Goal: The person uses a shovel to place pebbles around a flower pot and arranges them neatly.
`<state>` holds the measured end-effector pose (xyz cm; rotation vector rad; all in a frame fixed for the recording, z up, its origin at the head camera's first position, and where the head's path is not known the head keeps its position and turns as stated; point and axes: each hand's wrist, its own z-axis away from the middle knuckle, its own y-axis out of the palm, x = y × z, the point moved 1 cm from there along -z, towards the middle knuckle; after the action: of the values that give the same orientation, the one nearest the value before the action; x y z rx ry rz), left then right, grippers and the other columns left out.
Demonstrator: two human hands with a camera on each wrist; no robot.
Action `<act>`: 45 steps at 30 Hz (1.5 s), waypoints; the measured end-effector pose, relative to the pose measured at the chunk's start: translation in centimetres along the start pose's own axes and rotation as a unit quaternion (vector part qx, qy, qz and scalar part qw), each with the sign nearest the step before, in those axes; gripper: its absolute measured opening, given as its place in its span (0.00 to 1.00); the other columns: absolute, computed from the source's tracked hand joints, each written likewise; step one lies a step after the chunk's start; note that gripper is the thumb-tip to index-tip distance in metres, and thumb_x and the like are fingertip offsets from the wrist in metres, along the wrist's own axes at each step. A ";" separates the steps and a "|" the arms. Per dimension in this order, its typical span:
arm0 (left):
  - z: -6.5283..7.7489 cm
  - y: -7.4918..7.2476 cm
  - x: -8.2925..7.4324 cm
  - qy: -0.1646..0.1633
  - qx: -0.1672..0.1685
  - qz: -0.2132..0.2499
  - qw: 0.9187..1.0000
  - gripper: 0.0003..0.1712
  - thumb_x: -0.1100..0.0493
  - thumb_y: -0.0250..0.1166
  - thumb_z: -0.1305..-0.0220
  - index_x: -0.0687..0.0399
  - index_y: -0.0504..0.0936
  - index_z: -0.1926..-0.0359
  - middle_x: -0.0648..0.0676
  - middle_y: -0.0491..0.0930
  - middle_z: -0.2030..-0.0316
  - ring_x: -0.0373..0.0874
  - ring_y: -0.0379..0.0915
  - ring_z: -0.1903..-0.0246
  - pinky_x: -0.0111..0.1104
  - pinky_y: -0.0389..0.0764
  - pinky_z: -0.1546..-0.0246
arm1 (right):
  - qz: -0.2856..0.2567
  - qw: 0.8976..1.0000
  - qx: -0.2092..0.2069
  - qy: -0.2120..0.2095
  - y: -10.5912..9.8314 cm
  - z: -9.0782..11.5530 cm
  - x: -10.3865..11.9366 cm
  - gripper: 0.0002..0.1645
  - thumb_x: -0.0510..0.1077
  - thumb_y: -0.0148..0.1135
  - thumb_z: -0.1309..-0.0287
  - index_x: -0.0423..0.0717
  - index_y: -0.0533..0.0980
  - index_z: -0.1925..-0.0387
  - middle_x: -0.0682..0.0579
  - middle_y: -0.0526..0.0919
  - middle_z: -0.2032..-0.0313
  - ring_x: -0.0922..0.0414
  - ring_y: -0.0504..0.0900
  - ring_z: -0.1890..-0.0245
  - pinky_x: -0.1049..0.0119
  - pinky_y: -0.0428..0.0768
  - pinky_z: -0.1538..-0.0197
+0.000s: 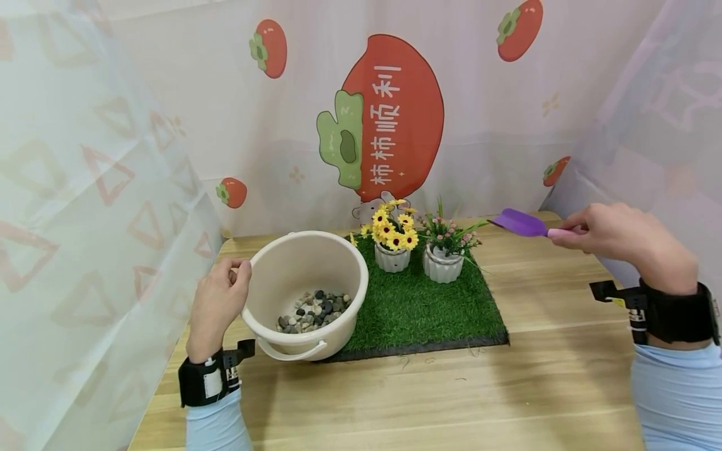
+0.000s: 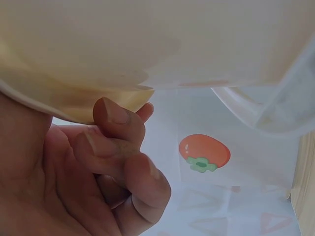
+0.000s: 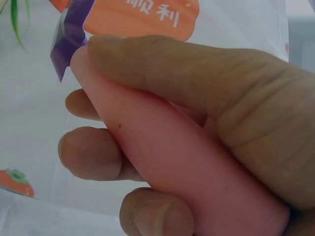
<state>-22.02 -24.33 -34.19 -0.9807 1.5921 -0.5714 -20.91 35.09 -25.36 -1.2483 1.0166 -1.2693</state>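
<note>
My right hand (image 1: 626,238) grips a small garden trowel by its pink handle (image 3: 157,157), fingers curled underneath and thumb along the top. Its purple blade (image 1: 521,222) points left, held above the right side of the table. At the left, my left hand (image 1: 217,304) holds the rim of a cream bucket (image 1: 304,237), with curled fingers (image 2: 147,182) close at the edge in the left wrist view. Grey, black and pale pebbles (image 1: 316,310) lie in the bottom of the bucket. The bucket's handle (image 1: 290,356) hangs down at the front.
Right of the bucket lies a green artificial turf mat (image 1: 423,319). Along its back stand a white pot (image 1: 393,259) of yellow flowers and another white pot (image 1: 444,268) of pink flowers. Printed curtains (image 1: 479,113) enclose the wooden table (image 1: 429,401) at the back and sides.
</note>
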 end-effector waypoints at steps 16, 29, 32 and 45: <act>-0.1 0.1 0.0 0.003 -0.005 -0.001 1.000 0.30 0.41 0.43 0.25 0.59 0.78 0.44 0.61 0.82 0.66 0.55 0.79 0.67 0.36 0.72 0.71 | 0.017 0.997 -0.034 -0.068 -1.6 -0.7 3.3 0.18 0.64 0.59 0.37 0.57 0.82 0.67 0.59 0.66 0.82 0.62 0.62 0.80 0.67 0.57 0.73; -0.1 0.1 -0.1 0.006 -0.010 -0.004 1.000 0.30 0.40 0.43 0.25 0.58 0.79 0.45 0.60 0.80 0.69 0.54 0.78 0.68 0.38 0.71 0.70 | 0.034 0.992 -0.051 -0.108 -2.9 -1.3 6.2 0.17 0.60 0.60 0.36 0.58 0.86 0.56 0.60 0.66 0.82 0.63 0.64 0.79 0.66 0.59 0.71; -0.1 0.0 0.0 0.007 -0.007 -0.004 1.000 0.30 0.41 0.43 0.25 0.59 0.78 0.45 0.60 0.80 0.69 0.54 0.78 0.68 0.37 0.71 0.71 | 0.037 0.990 -0.054 -0.121 -3.1 -1.4 7.0 0.15 0.58 0.61 0.36 0.58 0.86 0.56 0.60 0.68 0.82 0.64 0.64 0.79 0.66 0.59 0.71; 0.0 0.0 -0.2 0.021 -0.007 -0.001 1.000 0.31 0.41 0.43 0.25 0.58 0.79 0.43 0.62 0.83 0.66 0.55 0.79 0.67 0.40 0.75 0.69 | 0.060 0.982 -0.060 -0.168 -4.2 -1.4 10.2 0.06 0.57 0.64 0.38 0.66 0.83 0.69 0.63 0.72 0.80 0.65 0.65 0.79 0.69 0.60 0.74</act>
<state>-22.04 -24.19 -34.08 -0.9869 1.6343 -0.5872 -21.94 25.26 -20.18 -1.4151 0.9157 -0.8786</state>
